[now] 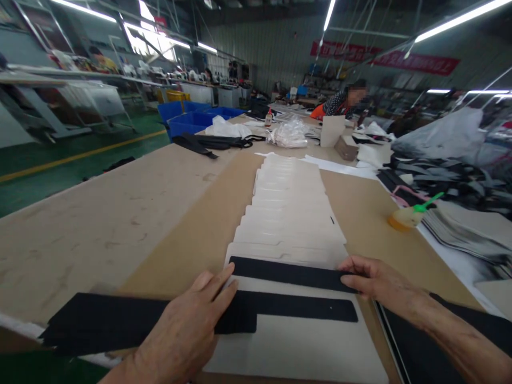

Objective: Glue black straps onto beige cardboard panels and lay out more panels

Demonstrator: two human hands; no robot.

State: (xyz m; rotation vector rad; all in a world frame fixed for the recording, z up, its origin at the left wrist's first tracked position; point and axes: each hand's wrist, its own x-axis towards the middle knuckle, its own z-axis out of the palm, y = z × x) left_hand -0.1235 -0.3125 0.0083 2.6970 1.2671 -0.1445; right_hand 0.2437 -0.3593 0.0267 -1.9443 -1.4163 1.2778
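A long black strip (288,273) stretches across the nearest pale panels, with one of my hands at each end. My left hand (192,312) grips its left end between thumb and fingers. The right end is pinched by my right hand (370,274). Just below, a second black strip (308,307) lies flat on the front pale panel (304,346). Under and left of my left hand is a stack of black strips (104,320), partly hidden by it. Overlapping pale panels (288,213) run away from me in a staggered row.
Brown board (360,213) covers the table. A cup of amber liquid with a green handle (404,217) stands right, near stacked grey sheets (468,229). Farther off are clear plastic bags (290,133), blue bins (190,121), a small bottle (268,118) and another person (336,104).
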